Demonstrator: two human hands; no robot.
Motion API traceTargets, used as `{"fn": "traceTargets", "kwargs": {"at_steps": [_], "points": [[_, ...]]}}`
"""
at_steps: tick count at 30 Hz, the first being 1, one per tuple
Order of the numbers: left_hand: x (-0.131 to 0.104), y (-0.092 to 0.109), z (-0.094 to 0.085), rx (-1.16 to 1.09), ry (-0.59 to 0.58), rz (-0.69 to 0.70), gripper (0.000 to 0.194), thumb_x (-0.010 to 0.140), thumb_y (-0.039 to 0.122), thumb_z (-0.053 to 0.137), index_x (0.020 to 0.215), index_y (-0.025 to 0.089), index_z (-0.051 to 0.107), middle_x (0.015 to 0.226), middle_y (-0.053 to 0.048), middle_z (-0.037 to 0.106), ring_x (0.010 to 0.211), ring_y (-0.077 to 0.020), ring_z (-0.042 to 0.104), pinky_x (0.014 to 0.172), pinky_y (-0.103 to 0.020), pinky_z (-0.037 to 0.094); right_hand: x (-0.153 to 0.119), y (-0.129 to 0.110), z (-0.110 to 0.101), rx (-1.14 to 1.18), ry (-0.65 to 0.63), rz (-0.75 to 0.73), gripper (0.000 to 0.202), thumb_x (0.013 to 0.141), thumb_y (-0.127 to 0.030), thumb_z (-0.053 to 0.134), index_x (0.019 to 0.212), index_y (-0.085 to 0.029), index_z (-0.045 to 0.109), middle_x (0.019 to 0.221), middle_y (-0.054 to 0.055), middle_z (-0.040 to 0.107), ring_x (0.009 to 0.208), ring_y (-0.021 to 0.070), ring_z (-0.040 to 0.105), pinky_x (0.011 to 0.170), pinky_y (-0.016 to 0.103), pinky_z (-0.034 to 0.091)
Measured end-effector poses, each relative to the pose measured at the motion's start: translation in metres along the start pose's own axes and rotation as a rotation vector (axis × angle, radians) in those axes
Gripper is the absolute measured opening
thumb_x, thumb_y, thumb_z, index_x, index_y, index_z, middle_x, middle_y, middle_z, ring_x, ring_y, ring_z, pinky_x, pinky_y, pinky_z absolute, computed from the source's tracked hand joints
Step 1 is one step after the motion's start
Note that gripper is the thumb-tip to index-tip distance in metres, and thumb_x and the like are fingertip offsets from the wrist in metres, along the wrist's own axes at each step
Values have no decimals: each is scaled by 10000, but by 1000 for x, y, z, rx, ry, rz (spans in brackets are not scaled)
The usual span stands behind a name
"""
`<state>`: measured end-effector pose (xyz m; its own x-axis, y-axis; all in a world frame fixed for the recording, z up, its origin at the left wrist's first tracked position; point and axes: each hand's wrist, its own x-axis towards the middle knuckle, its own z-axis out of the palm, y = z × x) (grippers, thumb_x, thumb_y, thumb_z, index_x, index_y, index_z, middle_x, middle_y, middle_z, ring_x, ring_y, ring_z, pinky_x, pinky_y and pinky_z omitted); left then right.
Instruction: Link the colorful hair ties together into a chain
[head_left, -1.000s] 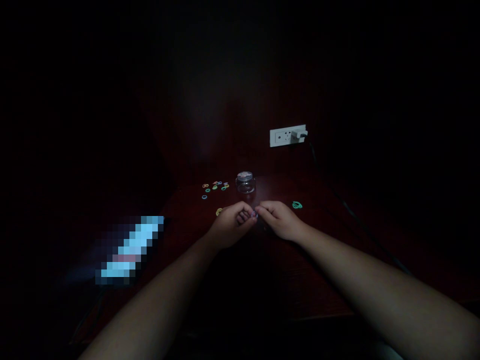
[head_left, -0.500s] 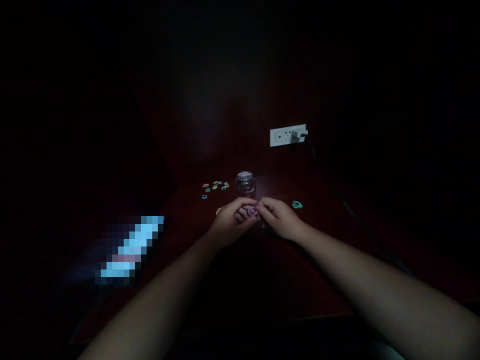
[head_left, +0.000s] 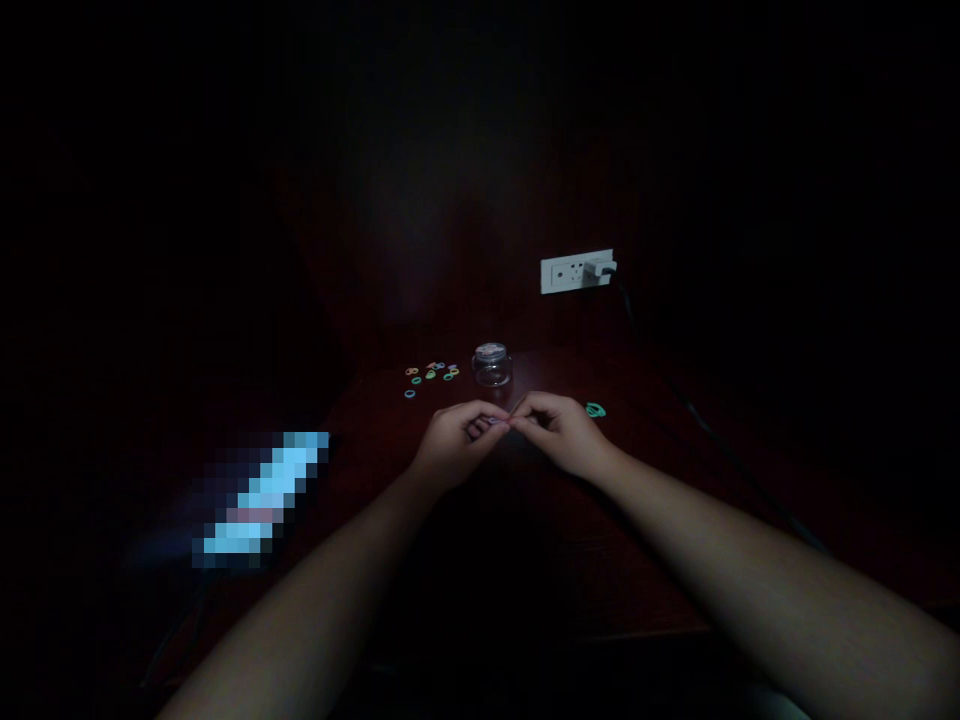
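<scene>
A small purple hair tie [head_left: 496, 420] is pinched between my two hands, which meet over the table. My left hand [head_left: 463, 438] grips it with thumb and fingers, the other fingers curled in. At its other end the fingertips of my right hand [head_left: 553, 428] close on it, touching the left fingertips. Only a thin strip of the tie shows. Just behind the hands stands a clear jar [head_left: 493, 371] with its lid on. To the right of my right hand lies a green hair tie [head_left: 595, 410], looped or bunched.
Several coloured hair ties, among them a blue one [head_left: 409, 394], lie left of the jar. A lit, blurred screen [head_left: 266, 495] is at the left. On the wall a white socket [head_left: 576, 271] holds a plug, its dark cable [head_left: 705, 432] running down the right side.
The purple hair tie, seen as a round ring before, now shows as a narrow strip. My fingertips have drawn together on it. A yellow piece beside my left hand is now out of sight.
</scene>
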<state>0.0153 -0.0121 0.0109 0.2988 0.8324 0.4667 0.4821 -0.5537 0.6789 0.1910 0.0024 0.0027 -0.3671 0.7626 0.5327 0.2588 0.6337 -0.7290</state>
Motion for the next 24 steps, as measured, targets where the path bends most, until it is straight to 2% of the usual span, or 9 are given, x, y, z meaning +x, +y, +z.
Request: {"fn": "traceTargets", "kwargs": {"at_steps": [5, 12, 24], "points": [[1, -1, 1, -3, 29, -32, 221, 756, 320, 591, 871, 148, 667, 741, -40, 674, 622, -112, 582, 559, -203, 456, 1, 0, 0, 14, 16, -9, 100, 745, -225, 573, 699, -145, 612, 704, 30, 592, 628, 120, 496, 582, 241, 382], [1, -3, 2, -19, 21, -56, 220, 750, 318, 596, 869, 146, 663, 739, -41, 674, 627, -115, 590, 549, -204, 461, 0, 1, 2, 18, 25, 76, 69, 726, -208, 576, 700, -144, 581, 577, -15, 510, 531, 91, 423, 509, 217, 343], [0, -1, 1, -67, -41, -55, 216, 768, 280, 561, 893, 132, 656, 761, -54, 676, 611, -105, 576, 527, -193, 442, 0, 1, 4, 119, 5, 45, 130, 727, -207, 573, 657, -164, 472, 704, 23, 579, 600, 100, 489, 524, 221, 393]]}}
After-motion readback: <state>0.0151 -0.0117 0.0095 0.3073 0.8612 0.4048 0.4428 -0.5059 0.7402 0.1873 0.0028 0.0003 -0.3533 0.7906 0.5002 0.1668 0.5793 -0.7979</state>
